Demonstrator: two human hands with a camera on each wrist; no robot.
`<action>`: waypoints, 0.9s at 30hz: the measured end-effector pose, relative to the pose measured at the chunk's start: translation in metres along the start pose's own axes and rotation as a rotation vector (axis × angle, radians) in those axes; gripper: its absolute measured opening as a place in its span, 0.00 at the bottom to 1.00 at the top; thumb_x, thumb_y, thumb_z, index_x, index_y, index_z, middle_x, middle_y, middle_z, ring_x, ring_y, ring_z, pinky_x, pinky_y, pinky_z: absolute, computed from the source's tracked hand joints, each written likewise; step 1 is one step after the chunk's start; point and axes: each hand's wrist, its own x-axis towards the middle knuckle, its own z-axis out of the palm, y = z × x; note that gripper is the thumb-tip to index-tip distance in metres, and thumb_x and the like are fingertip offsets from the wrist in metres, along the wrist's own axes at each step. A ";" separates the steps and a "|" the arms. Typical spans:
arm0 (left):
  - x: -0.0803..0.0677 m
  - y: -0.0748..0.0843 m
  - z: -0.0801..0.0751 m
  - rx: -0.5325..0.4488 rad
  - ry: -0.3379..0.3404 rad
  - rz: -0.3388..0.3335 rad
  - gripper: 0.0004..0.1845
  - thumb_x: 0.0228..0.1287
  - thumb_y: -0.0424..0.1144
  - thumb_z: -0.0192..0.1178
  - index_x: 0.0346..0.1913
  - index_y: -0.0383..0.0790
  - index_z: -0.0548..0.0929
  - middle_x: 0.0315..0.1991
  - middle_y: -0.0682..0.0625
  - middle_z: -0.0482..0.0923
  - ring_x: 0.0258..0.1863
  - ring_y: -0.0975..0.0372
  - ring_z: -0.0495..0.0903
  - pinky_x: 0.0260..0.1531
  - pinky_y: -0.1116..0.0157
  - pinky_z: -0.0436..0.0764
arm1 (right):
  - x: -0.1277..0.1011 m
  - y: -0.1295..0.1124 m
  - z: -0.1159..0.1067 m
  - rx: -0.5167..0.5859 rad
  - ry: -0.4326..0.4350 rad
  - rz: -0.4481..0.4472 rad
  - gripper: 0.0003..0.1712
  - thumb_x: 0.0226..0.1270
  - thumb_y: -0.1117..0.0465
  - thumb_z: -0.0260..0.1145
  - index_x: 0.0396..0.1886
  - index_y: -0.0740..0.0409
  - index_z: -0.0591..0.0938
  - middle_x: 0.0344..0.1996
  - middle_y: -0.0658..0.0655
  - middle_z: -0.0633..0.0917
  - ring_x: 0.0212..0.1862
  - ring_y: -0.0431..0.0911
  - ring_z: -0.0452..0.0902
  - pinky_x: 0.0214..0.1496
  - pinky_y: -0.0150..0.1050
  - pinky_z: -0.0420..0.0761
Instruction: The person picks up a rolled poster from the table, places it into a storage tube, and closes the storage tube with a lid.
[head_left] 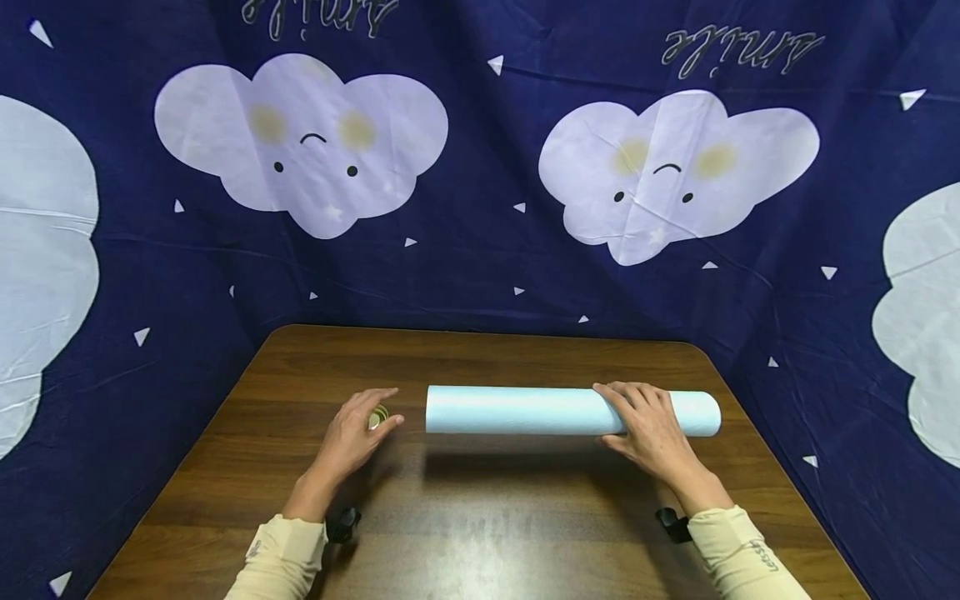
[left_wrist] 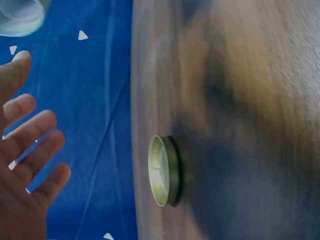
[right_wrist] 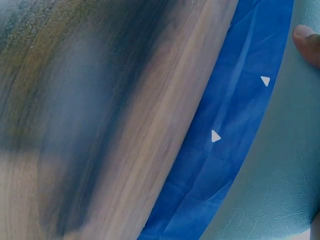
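Observation:
A long pale-blue tube (head_left: 517, 410) lies level above the table, its shadow below it. My right hand (head_left: 648, 429) grips it right of its middle, fingers over the far side and thumb on the near side. In the right wrist view the tube (right_wrist: 270, 180) fills the right edge, with a fingertip on it. My left hand (head_left: 352, 433) is held with fingers apart, just left of the tube's left end, and holds nothing. Below it a small round gold-coloured lid or tin (left_wrist: 172, 170) stands on the table. In the head view this lid (head_left: 378, 417) shows between thumb and fingers.
The brown wooden table (head_left: 487, 517) has rounded far corners. Dark blue cloth (head_left: 480, 275) with white clouds and triangles hangs behind it and along both sides. A small black wrist camera (head_left: 343, 525) sits at the left wrist, another camera (head_left: 673, 525) at the right.

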 end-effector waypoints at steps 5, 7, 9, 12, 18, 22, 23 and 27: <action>-0.002 -0.010 0.005 0.027 -0.047 -0.088 0.26 0.55 0.43 0.68 0.57 0.37 0.77 0.55 0.40 0.78 0.57 0.46 0.75 0.56 0.43 0.71 | -0.002 0.001 -0.001 -0.010 -0.001 -0.001 0.52 0.28 0.50 0.84 0.62 0.49 0.74 0.50 0.55 0.79 0.52 0.56 0.74 0.52 0.56 0.69; -0.002 -0.013 0.006 0.039 -0.052 -0.110 0.27 0.55 0.43 0.68 0.57 0.37 0.77 0.56 0.40 0.78 0.57 0.45 0.74 0.56 0.43 0.71 | -0.002 0.001 -0.002 -0.010 -0.001 -0.001 0.52 0.28 0.50 0.84 0.62 0.49 0.74 0.51 0.55 0.79 0.52 0.56 0.74 0.52 0.55 0.69; -0.001 -0.016 0.007 0.052 -0.055 -0.125 0.28 0.55 0.43 0.68 0.58 0.37 0.77 0.56 0.39 0.77 0.57 0.45 0.74 0.56 0.43 0.71 | -0.002 0.002 -0.002 -0.007 0.000 0.000 0.52 0.28 0.51 0.84 0.62 0.49 0.74 0.51 0.55 0.79 0.52 0.56 0.73 0.52 0.55 0.69; 0.000 -0.020 0.009 0.064 -0.071 -0.143 0.29 0.55 0.44 0.67 0.59 0.36 0.76 0.57 0.37 0.76 0.58 0.43 0.73 0.57 0.43 0.71 | -0.003 0.001 -0.002 -0.003 0.002 0.002 0.52 0.27 0.51 0.84 0.62 0.49 0.74 0.50 0.54 0.79 0.52 0.56 0.73 0.52 0.55 0.68; -0.002 -0.029 0.011 0.094 -0.120 -0.173 0.30 0.56 0.45 0.66 0.60 0.35 0.74 0.59 0.36 0.75 0.59 0.42 0.72 0.58 0.42 0.69 | -0.003 0.001 -0.005 -0.009 -0.002 0.002 0.52 0.27 0.51 0.84 0.61 0.49 0.74 0.50 0.54 0.79 0.52 0.56 0.74 0.52 0.55 0.69; -0.003 -0.034 0.012 0.120 -0.148 -0.192 0.31 0.56 0.46 0.66 0.60 0.33 0.74 0.59 0.35 0.74 0.60 0.41 0.71 0.58 0.42 0.69 | -0.003 0.002 -0.007 -0.011 -0.002 0.004 0.52 0.27 0.52 0.84 0.61 0.49 0.75 0.50 0.54 0.80 0.51 0.56 0.74 0.51 0.55 0.69; -0.003 -0.035 0.012 0.127 -0.158 -0.197 0.32 0.56 0.46 0.66 0.60 0.33 0.73 0.59 0.35 0.74 0.60 0.41 0.71 0.58 0.42 0.69 | -0.003 0.002 -0.007 -0.012 -0.001 0.004 0.52 0.27 0.52 0.84 0.61 0.49 0.74 0.50 0.54 0.80 0.51 0.56 0.74 0.51 0.55 0.69; -0.004 -0.041 0.013 0.151 -0.215 -0.219 0.34 0.57 0.48 0.65 0.62 0.31 0.71 0.61 0.33 0.72 0.61 0.39 0.69 0.58 0.41 0.69 | -0.004 0.002 -0.008 -0.016 -0.003 0.002 0.52 0.28 0.51 0.84 0.62 0.49 0.74 0.50 0.54 0.79 0.52 0.55 0.74 0.52 0.55 0.68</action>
